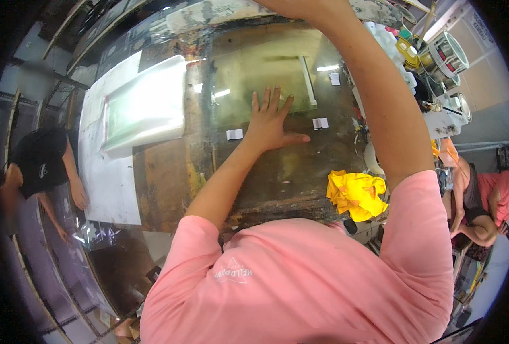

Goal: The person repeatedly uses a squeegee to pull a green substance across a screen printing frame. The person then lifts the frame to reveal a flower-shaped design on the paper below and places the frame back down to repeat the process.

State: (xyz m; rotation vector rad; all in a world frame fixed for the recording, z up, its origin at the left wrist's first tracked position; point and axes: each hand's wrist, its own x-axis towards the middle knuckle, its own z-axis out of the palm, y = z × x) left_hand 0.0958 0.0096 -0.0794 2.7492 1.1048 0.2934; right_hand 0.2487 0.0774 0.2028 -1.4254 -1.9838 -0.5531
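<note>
My left hand (273, 125) lies with fingers spread, fingertips over the near edge of a greenish see-through panel (237, 74) on the dark, stained table (254, 183). Nothing is in its grasp. A thin white strip (308, 80) runs along the panel's right side. Small white folded pieces lie around it: one (234, 134) left of my wrist, another (320, 123) right of my thumb, a third (335, 79) farther off. My right forearm (346, 40) reaches up and bends left across the top edge, where the hand is cut off from sight.
A crumpled yellow cloth (356, 195) sits at the table's near right corner. On the left, a shiny clear-wrapped stack (145, 103) rests on white paper (111, 189). Cans and tubs (447, 54) crowd the far right. One person (42, 155) stands left; another (490, 195) sits right.
</note>
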